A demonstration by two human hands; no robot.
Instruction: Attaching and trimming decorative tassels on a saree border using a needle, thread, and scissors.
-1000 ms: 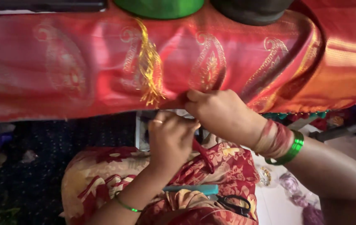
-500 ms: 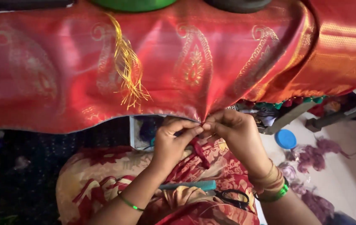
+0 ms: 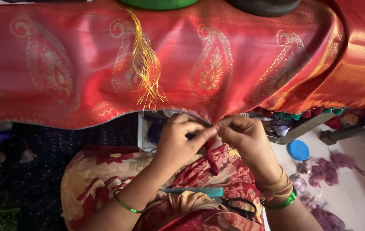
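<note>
Both hands meet at the lower hem of the glossy red silk cloth with woven gold paisley motifs (image 3: 216, 64), which hangs over the front edge of a raised surface and falls toward the person's lap. The left hand (image 3: 178, 139) is pinched shut, thumb against forefinger, on the hem's fringe; the right hand (image 3: 244, 137) is pinched on the same spot from the other side, fingertips nearly touching the left's, and the cloth puckers into a small peak where they grip. The step in hand looks like knotting or twisting the loose end threads at this edge; what is between the fingers is too fine to make out. The next move would seem to call for steady tension and a small, exact twist of the fingertips. A hank of stiff, shiny gold threads (image 3: 146, 64) dangles over the cloth to the left, well apart from the hands. On the lap, covered in soft red-and-cream printed fabric (image 3: 101, 171), lie a teal plastic comb (image 3: 193, 191) and black-handled scissors (image 3: 240, 206), just beside each other. A round blue lid (image 3: 298, 149) rests on the pale floor near tufts of purple thread (image 3: 332, 164).
</note>
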